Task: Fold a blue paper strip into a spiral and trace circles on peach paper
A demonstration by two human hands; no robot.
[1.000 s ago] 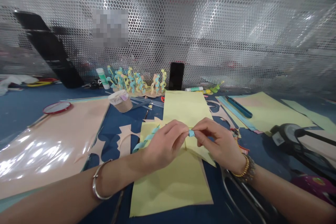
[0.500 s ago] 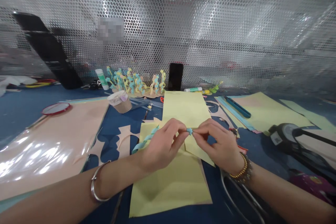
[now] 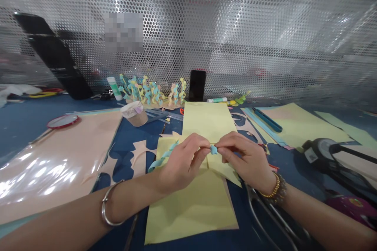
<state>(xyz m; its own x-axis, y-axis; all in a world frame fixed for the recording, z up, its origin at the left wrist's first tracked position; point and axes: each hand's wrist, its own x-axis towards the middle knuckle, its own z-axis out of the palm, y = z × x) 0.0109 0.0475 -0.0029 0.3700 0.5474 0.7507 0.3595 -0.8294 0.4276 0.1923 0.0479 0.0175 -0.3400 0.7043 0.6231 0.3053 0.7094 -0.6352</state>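
a small blue paper piece [image 3: 213, 150] sits between the two hands, right at the fingertips, with only its middle showing; whatever lies under the fingers is hidden. the left hand [image 3: 184, 160] has thumb and forefinger brought together on its left edge, and the right hand [image 3: 250, 160] has thumb and forefinger pinched at its right edge. the tips of the two hands are close to each other, the blue piece filling the narrow space between them. its shape looks folded and pointed, though it is too small to tell more.

under the hands lie yellow sheets [image 3: 191, 208], one reaching toward the back. a curled blue strip [image 3: 165, 157] rests on them just beside the left hand, partly behind it. beige paper scraps [image 3: 140, 159] with cut-out edges lie to the left of it. a silver bangle [image 3: 106, 204] is on the left wrist, and a gold beaded bracelet [image 3: 272, 186] on the right. below the right wrist, metal looped handles [image 3: 253, 202] show, partly covered by the arm.

farther out, a covered cup [image 3: 136, 115] stands to the left, and behind it a row of twisted paper sprigs [image 3: 147, 92] in blue, yellow and pink. a dark phone [image 3: 198, 86] stands upright near the perforated metal panel [image 3: 224, 27]. to the right, a teal tool [image 3: 267, 120] lies on stacked coloured paper [image 3: 300, 125].
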